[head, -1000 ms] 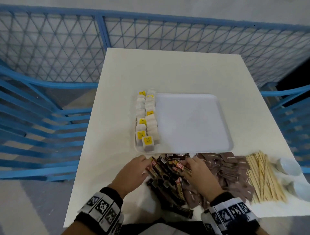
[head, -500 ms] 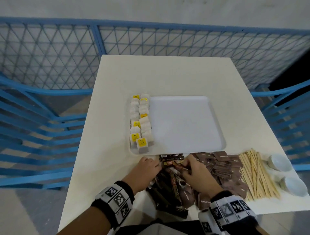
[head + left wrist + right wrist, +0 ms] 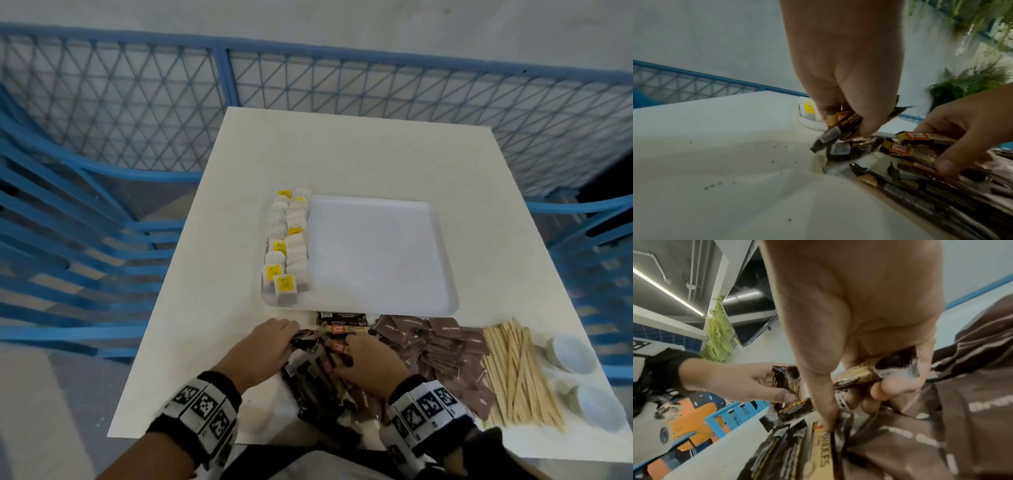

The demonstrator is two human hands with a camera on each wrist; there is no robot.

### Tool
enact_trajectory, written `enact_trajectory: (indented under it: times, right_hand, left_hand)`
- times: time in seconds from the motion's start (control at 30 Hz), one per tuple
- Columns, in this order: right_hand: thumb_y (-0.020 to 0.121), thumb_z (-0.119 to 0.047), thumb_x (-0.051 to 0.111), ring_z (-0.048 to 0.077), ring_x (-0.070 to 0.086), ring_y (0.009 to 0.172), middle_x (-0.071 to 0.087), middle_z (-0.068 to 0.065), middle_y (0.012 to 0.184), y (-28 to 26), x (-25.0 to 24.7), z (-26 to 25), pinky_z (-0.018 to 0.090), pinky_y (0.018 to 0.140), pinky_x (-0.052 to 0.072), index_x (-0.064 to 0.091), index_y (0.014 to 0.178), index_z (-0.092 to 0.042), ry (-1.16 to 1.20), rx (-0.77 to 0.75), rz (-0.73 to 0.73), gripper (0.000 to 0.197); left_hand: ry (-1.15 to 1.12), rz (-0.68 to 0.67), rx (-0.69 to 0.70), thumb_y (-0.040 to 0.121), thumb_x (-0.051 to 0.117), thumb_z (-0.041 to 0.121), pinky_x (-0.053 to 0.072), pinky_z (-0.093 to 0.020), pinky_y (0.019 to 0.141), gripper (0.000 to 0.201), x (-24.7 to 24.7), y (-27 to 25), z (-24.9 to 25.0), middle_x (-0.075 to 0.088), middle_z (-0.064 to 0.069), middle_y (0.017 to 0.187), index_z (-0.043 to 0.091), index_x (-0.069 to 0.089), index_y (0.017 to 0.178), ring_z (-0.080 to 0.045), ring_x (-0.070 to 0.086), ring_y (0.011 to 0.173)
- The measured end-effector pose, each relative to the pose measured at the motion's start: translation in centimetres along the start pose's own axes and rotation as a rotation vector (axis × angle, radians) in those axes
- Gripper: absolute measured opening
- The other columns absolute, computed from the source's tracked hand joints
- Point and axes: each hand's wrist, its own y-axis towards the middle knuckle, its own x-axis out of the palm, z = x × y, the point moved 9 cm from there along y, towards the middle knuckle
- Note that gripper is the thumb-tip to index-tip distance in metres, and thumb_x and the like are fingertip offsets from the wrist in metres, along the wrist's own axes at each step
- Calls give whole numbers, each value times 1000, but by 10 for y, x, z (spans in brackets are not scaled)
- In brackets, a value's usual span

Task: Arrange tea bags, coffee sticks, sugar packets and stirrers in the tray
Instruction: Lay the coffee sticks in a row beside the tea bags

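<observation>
A white tray sits mid-table with two rows of tea bags along its left side. In front of it lies a heap of dark coffee sticks. My left hand pinches several coffee sticks at the heap's left edge. My right hand grips other coffee sticks from the heap's right side. Brown sugar packets lie to the right, then wooden stirrers.
Two small white bowls stand at the table's right front corner. A blue mesh fence surrounds the white table. The tray's middle and right parts hold nothing.
Both hands have stayed over the coffee stick heap, sorting and gathering sticks. The head view has shifted and tilted slightly. The tray and tea bags have not moved.
</observation>
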Motion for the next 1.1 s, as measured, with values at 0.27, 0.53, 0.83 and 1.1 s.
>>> enact_trajectory:
  times: [0.27,0.53,0.83,1.1]
  right_hand:
    - [90,-22,47,22,54,83,58,8,100,-8,-24,1,30,72,43,40,112,-8,216,-43,-17,27]
    - [95,-33,46,19,59,96,63,7,112,-12,-5,-14,27,82,48,43,123,-8,166,-131,-53,38]
    - [84,-46,57,26,58,105,61,8,114,-5,12,-9,34,86,48,54,112,-9,-27,-46,-19,46]
    - [89,-29,50,9,46,60,50,-5,69,-13,-14,-17,21,58,40,40,68,-21,421,-97,41,25]
  left_hand:
    - [-251,143,-223,95,43,18,28,-23,57,10,-24,-23,-22,41,5,76,16,38,86,-13,40,70]
    - [-275,99,-282,92,52,38,35,-25,60,23,-20,-23,-15,52,3,80,20,38,87,-16,48,73]
    - [-2,-51,-301,87,58,29,39,-30,74,28,10,-9,-16,60,-8,108,10,53,106,-24,56,100]
    - [-157,120,-372,93,48,24,29,-24,67,12,-12,-25,-28,37,3,87,17,41,88,-19,46,82]
